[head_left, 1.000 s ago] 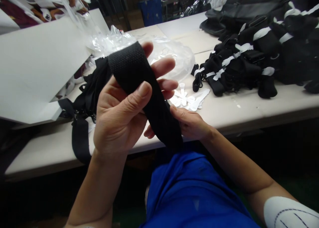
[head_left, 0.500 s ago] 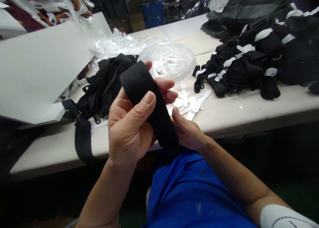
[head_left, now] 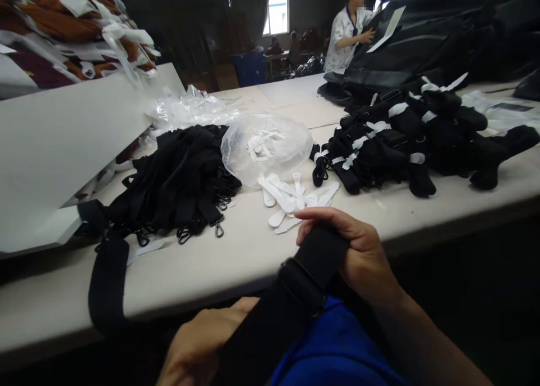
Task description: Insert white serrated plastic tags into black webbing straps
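A wide black webbing strap (head_left: 270,324) runs slantwise between my hands in front of the table's edge. A black slider buckle (head_left: 301,287) sits on it near its upper end. My right hand (head_left: 354,245) is closed around that upper part, forefinger stretched over the folded strap. My left hand (head_left: 206,338) is lower, beside the strap's left edge, with fingers curled against it; the strap and the frame's edge hide part of this hand. Just beyond my right hand lie several white serrated tie strips (head_left: 287,197) on the table.
A pile of black straps (head_left: 177,178) with metal snap hooks lies at left; one strap hangs over the edge. A clear plastic bag (head_left: 236,149) holds white strips. Bundled black straps (head_left: 379,149) lie at right, before black bags (head_left: 422,48). A person (head_left: 343,34) stands across the table.
My left hand has dropped from the raised strap loop to lower down the strap. My right hand has moved up and right and grips its upper end. The view has tilted up, showing a co-worker.
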Motion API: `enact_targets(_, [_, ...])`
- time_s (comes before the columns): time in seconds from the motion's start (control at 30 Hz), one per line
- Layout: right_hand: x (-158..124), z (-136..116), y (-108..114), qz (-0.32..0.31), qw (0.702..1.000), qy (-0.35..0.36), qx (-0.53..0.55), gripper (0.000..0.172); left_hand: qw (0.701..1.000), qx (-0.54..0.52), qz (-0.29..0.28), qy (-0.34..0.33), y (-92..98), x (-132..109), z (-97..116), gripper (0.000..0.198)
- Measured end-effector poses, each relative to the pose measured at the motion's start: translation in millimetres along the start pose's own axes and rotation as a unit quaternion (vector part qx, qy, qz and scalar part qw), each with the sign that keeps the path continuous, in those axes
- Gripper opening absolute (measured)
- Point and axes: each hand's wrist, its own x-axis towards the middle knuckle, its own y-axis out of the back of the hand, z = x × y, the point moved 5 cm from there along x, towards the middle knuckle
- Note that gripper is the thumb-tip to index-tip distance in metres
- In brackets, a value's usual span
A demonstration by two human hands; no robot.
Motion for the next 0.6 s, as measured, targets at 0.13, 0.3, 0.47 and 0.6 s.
enact_targets(0.13, [-4, -4, 22, 0.086, 0.996, 0.026, -0.01, 0.031, 0.991, 0.024, -0.032, 0.126, -14.9, -14, -56, 0.036])
enact_targets(0.3, [-13, 1, 9, 0.032, 0.997, -0.049, 0.051, 0.023, 0.983, 0.114, -0.016, 0.143, -15.7, -18, -92, 0.024])
enact_targets(0.47, [-15, 13, -15, -0.016, 0.966, -0.132, 0.221, 0.019, 0.979, 0.19, 0.063, 0.036, -20.6, -7, -82, 0.031])
enact_targets(0.6, [-17, 25, -32, -0.031, 0.93, -0.191, 0.313, 0.023, 0.992, 0.104, 0.06, -0.047, -38.9, 5, -63, 0.066])
